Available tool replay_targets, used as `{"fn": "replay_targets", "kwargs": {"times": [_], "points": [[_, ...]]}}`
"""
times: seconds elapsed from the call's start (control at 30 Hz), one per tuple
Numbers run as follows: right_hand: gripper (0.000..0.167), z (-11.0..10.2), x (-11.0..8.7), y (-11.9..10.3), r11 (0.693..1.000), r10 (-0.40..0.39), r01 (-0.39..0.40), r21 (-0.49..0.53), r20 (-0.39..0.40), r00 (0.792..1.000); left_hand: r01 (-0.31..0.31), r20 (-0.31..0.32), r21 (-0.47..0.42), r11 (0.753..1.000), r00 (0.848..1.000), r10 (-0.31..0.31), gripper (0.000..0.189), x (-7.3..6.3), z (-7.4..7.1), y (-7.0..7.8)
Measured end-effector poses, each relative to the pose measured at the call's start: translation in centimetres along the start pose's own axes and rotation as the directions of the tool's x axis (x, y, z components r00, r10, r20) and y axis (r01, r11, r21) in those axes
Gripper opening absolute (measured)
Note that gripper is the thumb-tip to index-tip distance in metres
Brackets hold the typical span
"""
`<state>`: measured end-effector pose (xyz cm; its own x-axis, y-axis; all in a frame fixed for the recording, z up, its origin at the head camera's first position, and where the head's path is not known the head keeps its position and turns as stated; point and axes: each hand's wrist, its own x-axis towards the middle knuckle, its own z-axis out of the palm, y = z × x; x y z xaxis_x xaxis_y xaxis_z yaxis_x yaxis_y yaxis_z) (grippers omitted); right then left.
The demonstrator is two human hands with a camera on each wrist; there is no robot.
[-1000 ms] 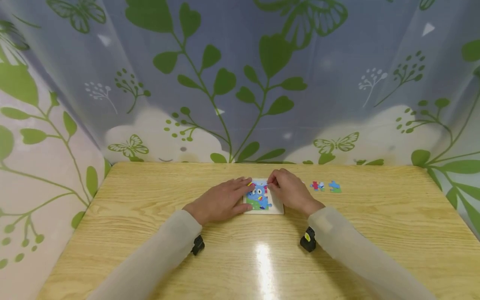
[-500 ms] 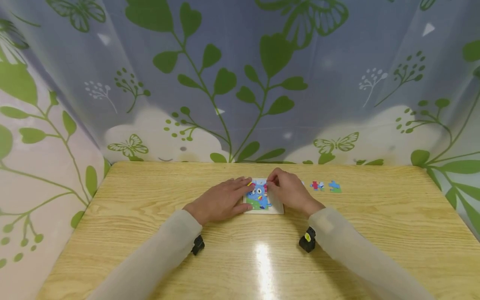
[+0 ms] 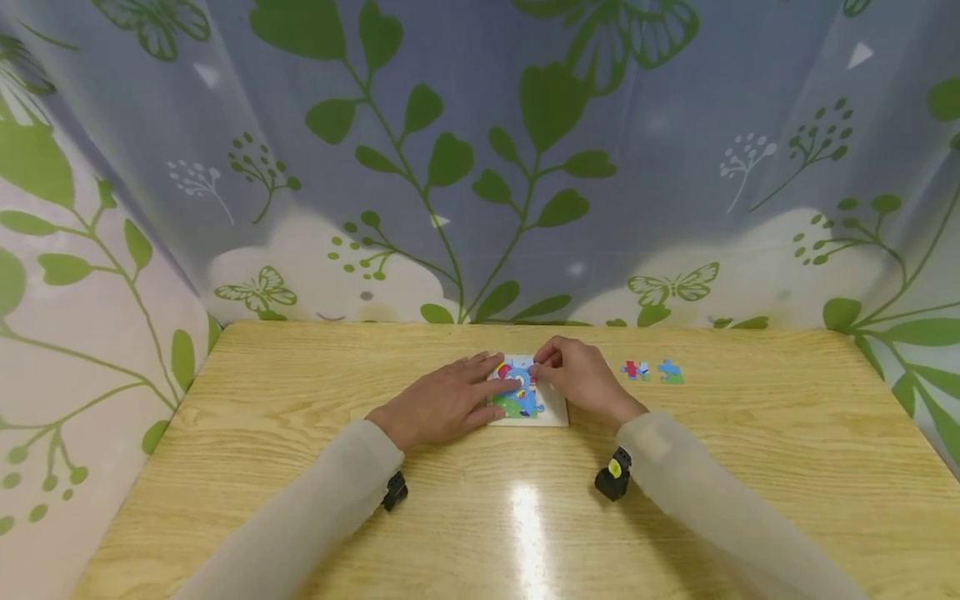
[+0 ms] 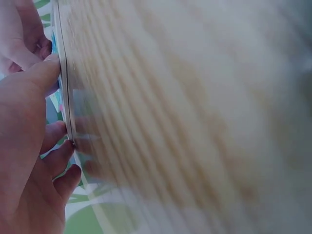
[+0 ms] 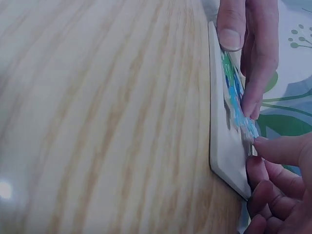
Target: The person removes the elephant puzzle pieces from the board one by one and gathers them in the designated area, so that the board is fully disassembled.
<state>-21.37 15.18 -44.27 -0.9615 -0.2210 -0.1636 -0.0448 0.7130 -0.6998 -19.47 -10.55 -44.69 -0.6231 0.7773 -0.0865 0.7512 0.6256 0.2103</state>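
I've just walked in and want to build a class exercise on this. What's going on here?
A person in pale long sleeves is handling a small, colourful jigsaw puzzle in a flat, white, rectangular tray. The left hand rests across it with fingers extended; the right hand pinches at its far right edge, mostly hiding what's between the fingers. The tray's right side still shows bare white. A red, white and blue piece and a blue-and-green piece lie loose on the light, wood-grained table.
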Motion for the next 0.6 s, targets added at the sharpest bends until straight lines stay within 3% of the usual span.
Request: {"fn": "replay_targets", "kwargs": {"times": [0.3, 0.6], "points": [[0.013, -0.20, 0.07, 0.14, 0.997, -0.010, 0.009, 0.072, 0.017, 1.000, -0.008, 0.006, 0.014, 1.000, 1.000, 0.008, 0.056, -0.04, -0.45, 0.25], [0.020, -0.70, -0.41, 0.37, 0.994, -0.002, 0.003, 0.110, -0.005, 1.000, -0.016, 0.000, -0.008, 1.000, 1.000, 0.016, 0.056, -0.15, -0.38, 0.13]]}}
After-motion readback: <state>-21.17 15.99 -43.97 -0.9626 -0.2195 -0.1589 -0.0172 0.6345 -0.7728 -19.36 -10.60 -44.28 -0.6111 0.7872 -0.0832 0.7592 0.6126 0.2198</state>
